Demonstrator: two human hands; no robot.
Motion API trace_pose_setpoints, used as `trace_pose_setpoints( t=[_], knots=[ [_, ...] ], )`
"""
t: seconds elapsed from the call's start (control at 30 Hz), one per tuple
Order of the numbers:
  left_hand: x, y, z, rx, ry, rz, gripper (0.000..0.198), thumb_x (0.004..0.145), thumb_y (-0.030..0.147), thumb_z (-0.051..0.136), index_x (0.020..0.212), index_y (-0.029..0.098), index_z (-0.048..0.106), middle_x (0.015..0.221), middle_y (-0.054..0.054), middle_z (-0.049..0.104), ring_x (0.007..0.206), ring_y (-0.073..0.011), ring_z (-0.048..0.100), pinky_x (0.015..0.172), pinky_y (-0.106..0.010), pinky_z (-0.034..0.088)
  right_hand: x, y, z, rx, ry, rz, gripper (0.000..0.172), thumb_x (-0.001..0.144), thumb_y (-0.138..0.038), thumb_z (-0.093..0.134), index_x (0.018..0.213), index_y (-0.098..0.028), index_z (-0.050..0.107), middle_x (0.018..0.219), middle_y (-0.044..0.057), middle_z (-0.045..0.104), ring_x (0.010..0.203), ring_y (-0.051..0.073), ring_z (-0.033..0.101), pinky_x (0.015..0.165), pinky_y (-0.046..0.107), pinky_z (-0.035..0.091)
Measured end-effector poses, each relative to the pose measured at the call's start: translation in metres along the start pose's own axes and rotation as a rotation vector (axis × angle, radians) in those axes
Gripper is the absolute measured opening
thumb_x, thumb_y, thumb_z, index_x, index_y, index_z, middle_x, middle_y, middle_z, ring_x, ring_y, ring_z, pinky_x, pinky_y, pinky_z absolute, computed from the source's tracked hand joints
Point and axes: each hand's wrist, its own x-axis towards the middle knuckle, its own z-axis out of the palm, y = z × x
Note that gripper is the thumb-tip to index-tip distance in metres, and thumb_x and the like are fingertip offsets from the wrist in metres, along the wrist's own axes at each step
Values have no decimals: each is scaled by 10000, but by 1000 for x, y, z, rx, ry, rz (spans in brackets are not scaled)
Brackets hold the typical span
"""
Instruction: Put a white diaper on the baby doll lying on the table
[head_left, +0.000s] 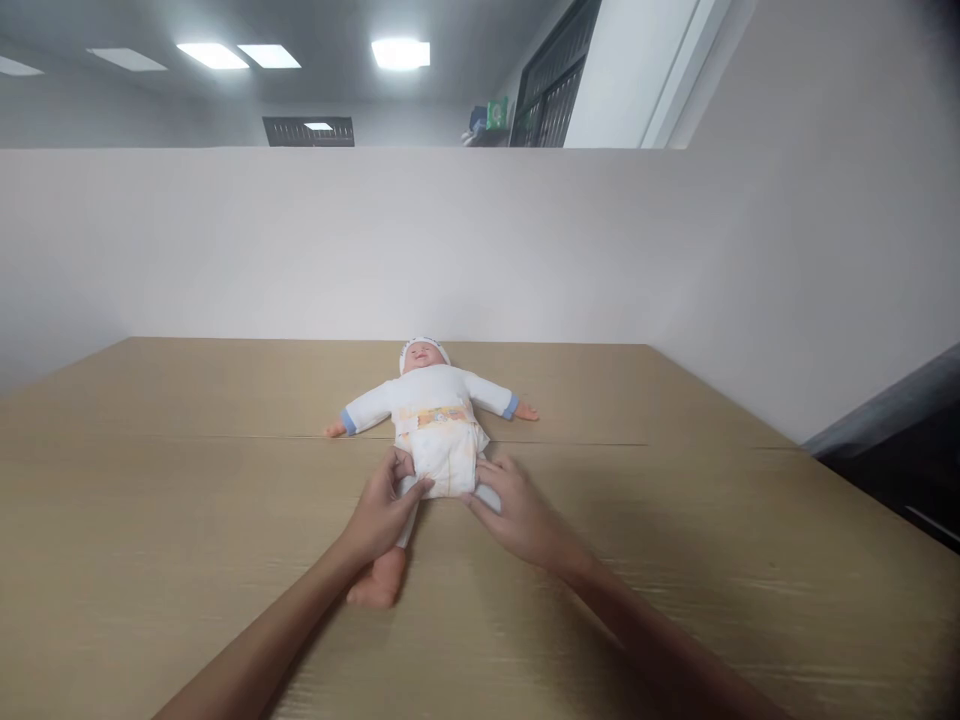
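A baby doll (433, 392) lies on its back on the wooden table (150, 520), head towards the far wall and arms spread. It wears a white top, a white cap and a white diaper (442, 455) with a yellow patterned waistband. My left hand (382, 510) grips the doll's leg at the diaper's left lower edge, thumb pressed against the diaper. My right hand (517, 510) covers the other leg at the diaper's right lower edge, fingers curled round it. One bare doll foot (375, 588) sticks out below my left wrist.
A white partition wall (375, 240) stands along the table's far edge and continues down the right side. A dark surface (900, 450) lies beyond the table's right edge.
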Motion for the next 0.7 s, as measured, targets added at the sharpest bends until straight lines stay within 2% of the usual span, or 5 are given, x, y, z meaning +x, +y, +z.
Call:
trace_pose_setpoints(
  t=[0.17, 0.23, 0.5, 0.6, 0.7],
  knots=[
    [0, 1, 0, 1, 2, 7, 318, 978, 389, 706, 909, 233, 438, 877, 37, 464, 825, -156, 470, 776, -268, 399, -4, 6, 8, 211, 36, 153, 358, 943, -351, 699, 1157, -264, 425, 1139, 76, 680, 1024, 261, 655, 938, 453, 554],
    [0, 1, 1, 2, -1, 11, 314, 986, 389, 699, 913, 234, 436, 878, 36, 467, 831, -157, 475, 777, -268, 400, -2, 9, 10, 287, 41, 196, 392, 944, -389, 696, 1137, -276, 375, 1094, 54, 680, 970, 237, 663, 910, 438, 565],
    [-2, 8, 0, 38, -8, 26, 294, 995, 421, 688, 936, 230, 472, 912, 18, 538, 857, -173, 518, 795, -280, 427, 10, -1, 13, 590, 100, 264, 503, 929, -427, 709, 1247, -290, 345, 1173, 93, 800, 987, 242, 758, 890, 424, 597],
    [-3, 9, -1, 76, -14, 33, 273, 1001, 424, 681, 970, 226, 496, 938, 10, 553, 880, -180, 532, 825, -292, 442, 6, -5, 17, 548, 209, 327, 555, 894, -446, 751, 1258, -277, 367, 1180, 112, 815, 965, 263, 771, 844, 412, 593],
    [-4, 9, -2, 103, 10, 32, 295, 992, 444, 698, 980, 227, 499, 955, 6, 559, 897, -186, 541, 842, -298, 449, 1, -6, 22, 408, 304, 408, 555, 858, -493, 791, 1210, -271, 424, 1084, 92, 829, 822, 269, 753, 750, 392, 561]
  ],
)
